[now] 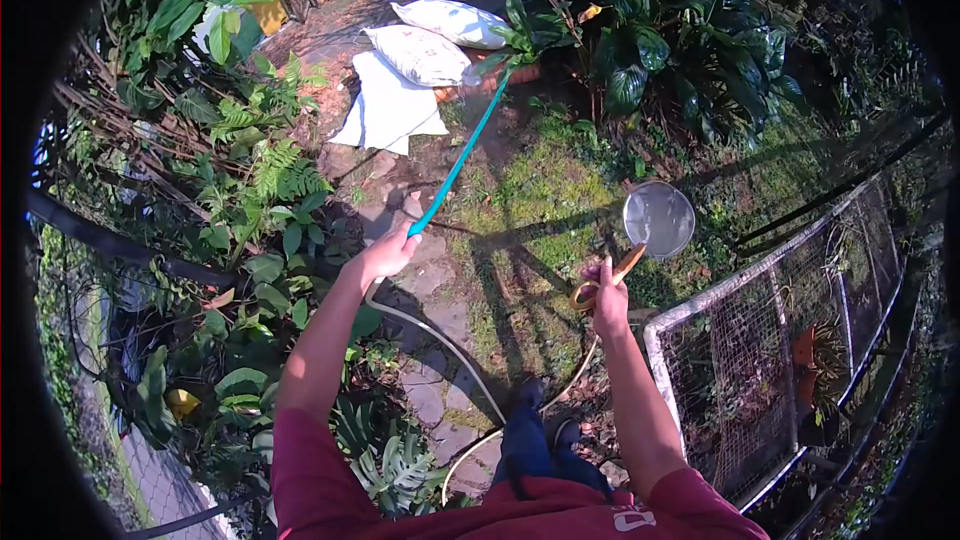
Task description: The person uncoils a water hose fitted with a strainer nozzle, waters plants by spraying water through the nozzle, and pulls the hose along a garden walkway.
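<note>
My left hand (392, 250) is closed round the near end of a long, thin teal pole (462, 158), which slants away toward the white sacks. In my right hand (606, 292), closed too, is a yellow-orange tool (629, 262) with a looped yellow part by the fingers; its exact kind is unclear. The tool's pointed end overlaps the rim of a round metal container (659, 212) just beyond, and I cannot tell whether they touch. A pale hose (440, 336) curves from below my left hand toward my feet.
Two filled white sacks (425, 54) and a flat white sheet (385, 105) lie ahead. A wire-mesh frame with pale bars (715, 307) stands at the right. Leafy plants (270, 175) crowd the left, and flat stones (425, 380) form a path below.
</note>
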Motion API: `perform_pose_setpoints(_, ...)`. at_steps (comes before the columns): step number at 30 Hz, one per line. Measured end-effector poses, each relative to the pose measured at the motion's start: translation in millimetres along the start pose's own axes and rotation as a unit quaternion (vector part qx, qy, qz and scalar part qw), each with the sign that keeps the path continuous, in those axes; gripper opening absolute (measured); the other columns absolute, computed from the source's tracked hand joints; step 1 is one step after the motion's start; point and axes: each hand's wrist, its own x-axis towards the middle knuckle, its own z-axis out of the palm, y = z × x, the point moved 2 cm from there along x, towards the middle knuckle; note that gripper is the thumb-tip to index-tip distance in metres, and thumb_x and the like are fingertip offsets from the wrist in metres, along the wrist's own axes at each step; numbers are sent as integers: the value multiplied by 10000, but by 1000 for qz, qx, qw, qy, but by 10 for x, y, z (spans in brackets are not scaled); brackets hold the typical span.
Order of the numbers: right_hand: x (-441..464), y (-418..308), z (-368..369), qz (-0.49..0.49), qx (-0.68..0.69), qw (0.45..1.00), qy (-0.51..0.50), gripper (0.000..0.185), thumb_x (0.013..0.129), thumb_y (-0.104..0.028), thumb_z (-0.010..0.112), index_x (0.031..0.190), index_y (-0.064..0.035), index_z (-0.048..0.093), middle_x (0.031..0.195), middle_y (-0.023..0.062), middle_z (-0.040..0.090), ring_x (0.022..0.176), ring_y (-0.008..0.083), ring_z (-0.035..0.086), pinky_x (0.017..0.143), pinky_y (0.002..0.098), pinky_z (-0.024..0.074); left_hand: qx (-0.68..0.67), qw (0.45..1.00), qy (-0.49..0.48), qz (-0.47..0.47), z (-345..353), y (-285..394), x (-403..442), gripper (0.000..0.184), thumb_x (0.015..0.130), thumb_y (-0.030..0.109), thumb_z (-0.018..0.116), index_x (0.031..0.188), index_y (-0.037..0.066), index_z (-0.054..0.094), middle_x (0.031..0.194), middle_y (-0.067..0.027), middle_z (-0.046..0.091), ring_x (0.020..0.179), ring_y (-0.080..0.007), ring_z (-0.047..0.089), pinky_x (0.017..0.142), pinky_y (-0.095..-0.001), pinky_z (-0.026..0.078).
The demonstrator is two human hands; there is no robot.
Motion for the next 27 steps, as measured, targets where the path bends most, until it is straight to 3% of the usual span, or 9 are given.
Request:
perform_pose_setpoints(4, -172, -139, -85, -16, -2, 1000, 12, 421, 1013, -481, 515, 940, -75, 601, 882, 48, 687, 601, 107, 526, 572, 269, 447, -73, 979, 187, -31, 168, -301, -352, 287, 976, 175, 536, 1227, 36, 546, 884, -275, 661, 900, -454, 643, 765, -537, 491)
perform_pose_setpoints(6, -228, -162, -127, -22, 14, 1000, 14, 420, 1011, -482, 519, 927, -78, 600, 844, 41, 672, 594, 102, 519, 561, 263, 436, 71, 959, 270, -59, -10, -339, -390, 249, 969, 241, 524, 1076, 36, 617, 875, -253, 670, 887, -458, 639, 767, -561, 499)
perform_pose_setpoints(13, -661, -735, -528, -81, -52, 993, 73, 447, 1030, -461, 497, 911, -51, 629, 594, -69, 366, 497, 47, 320, 474, 240, 277, 216, 917, 203, -266, 329, -603, 12, 257, 935, 333, 555, 1027, 139, 695, 1086, -133, 696, 1024, -337, 673, 850, -465, 547)
perform_pose_setpoints(16, -1012, -1232, -661, -139, -41, 988, 47, 451, 1040, -468, 468, 1041, -39, 604, 616, -69, 338, 513, 46, 295, 484, 232, 268, 124, 930, 187, -293, 555, -650, 129, 431, 974, 380, 548, 1310, 114, 593, 1192, -179, 662, 1110, -367, 634, 914, -487, 524)
perform_pose_setpoints(17, -1097, -1338, -717, -140, 0, 990, 29, 438, 1049, -454, 452, 1112, -39, 576, 637, -65, 331, 531, 46, 305, 495, 234, 272, 153, 925, 200, -283, 657, -517, 152, 628, 964, 395, 562, 1479, 77, 393, 1209, -194, 653, 1116, -374, 632, 944, -478, 513)
perform_pose_setpoints(18, -1169, -1439, -790, -138, 41, 990, 6, 409, 1058, -426, 442, 1177, -49, 546, 668, -46, 335, 550, 59, 321, 522, 239, 310, 149, 933, 207, -253, 732, -268, 180, 793, 954, 403, 572, 1539, 13, 206, 1227, -237, 636, 1136, -387, 619, 974, -477, 493)
perform_pose_setpoints(21, -1404, -1670, -918, -139, 113, 983, -36, 403, 1067, -392, 425, 1334, -91, 436, 724, -17, 364, 562, 81, 347, 558, 269, 376, -45, 968, 242, 41, 1254, 863, 327, 751, 940, 413, 631, 1467, -47, 355, 1376, -282, 529, 1281, -364, 532, 1068, -419, 413)
perform_pose_setpoints(24, -1649, -1790, -1122, -180, 86, 978, -61, 413, 1068, -319, 452, 1433, -165, 335, 789, -7, 402, 604, 92, 387, 571, 279, 404, -338, 909, 43, 241, 1818, 2640, -51, 553, 1027, 265, 556, 1476, -4, 375, 1400, -164, 541, 1336, -235, 475, 1129, -359, 336)
perform_pose_setpoints(27, -1912, -1839, -1432, -200, 93, 972, -78, 415, 1076, -253, 429, 1455, -131, 311, 790, -27, 434, 638, 75, 397, 577, 260, 404, -376, 887, -83, 256, 2081, 4131, -675, 601, 1050, 428, 452, 1467, 0, 391, 1368, -131, 569, 1302, -189, 492, 1115, -334, 348)
